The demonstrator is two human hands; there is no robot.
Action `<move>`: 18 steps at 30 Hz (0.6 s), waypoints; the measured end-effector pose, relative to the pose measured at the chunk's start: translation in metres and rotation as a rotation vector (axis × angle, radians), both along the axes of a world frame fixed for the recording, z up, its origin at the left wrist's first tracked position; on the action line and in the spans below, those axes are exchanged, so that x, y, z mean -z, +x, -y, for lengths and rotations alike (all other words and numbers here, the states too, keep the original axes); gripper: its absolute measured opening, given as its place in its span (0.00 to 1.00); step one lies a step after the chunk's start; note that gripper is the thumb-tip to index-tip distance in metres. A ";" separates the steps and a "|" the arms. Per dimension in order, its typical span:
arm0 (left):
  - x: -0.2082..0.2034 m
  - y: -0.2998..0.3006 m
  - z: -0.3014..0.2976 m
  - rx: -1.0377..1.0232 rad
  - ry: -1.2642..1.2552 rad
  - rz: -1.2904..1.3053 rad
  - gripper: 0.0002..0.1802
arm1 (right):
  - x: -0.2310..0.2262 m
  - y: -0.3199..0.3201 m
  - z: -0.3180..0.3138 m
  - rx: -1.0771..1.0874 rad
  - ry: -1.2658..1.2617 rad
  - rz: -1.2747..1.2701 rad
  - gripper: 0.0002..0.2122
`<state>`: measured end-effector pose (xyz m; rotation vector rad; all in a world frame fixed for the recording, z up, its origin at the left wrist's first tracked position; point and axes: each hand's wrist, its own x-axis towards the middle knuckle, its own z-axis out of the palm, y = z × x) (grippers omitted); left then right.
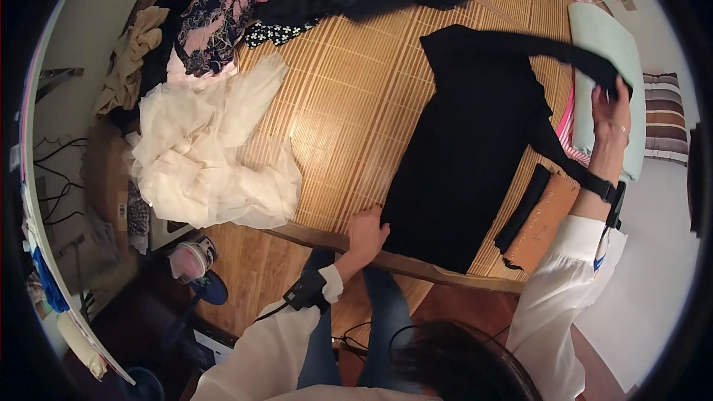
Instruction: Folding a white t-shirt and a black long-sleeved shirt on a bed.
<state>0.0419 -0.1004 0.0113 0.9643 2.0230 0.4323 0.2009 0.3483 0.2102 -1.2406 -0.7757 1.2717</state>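
Our right hand [612,113] pinched the end of a sleeve [572,53] of the black garment [468,148], which lay spread to that hand's left. Our left hand [365,238] curled at the garment's lower left edge; we could not tell whether it gripped the cloth. Just beside the right hand we had a folded pale green cloth [600,33]; farther left of the left hand, crumpled cream sheer fabric [212,160].

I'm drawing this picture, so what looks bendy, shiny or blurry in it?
In the head view, the wide fisheye lens bends straight edges near the dark rim; in the head view, pale glare shines on the bamboo mat; also in the head view, the black sleeve at the right hand looks a bit blurred.
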 end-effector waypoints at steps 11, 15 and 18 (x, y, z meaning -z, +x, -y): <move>-0.004 0.010 0.018 -0.170 -0.066 0.070 0.19 | 0.144 0.067 0.009 0.048 -0.378 -0.047 0.14; 0.001 0.005 0.020 -0.074 -0.046 -0.007 0.18 | 0.098 0.049 0.010 -0.010 -0.297 -0.061 0.12; -0.001 -0.011 0.016 0.019 -0.084 -0.030 0.18 | 0.066 0.050 0.013 -0.051 -0.236 -0.045 0.11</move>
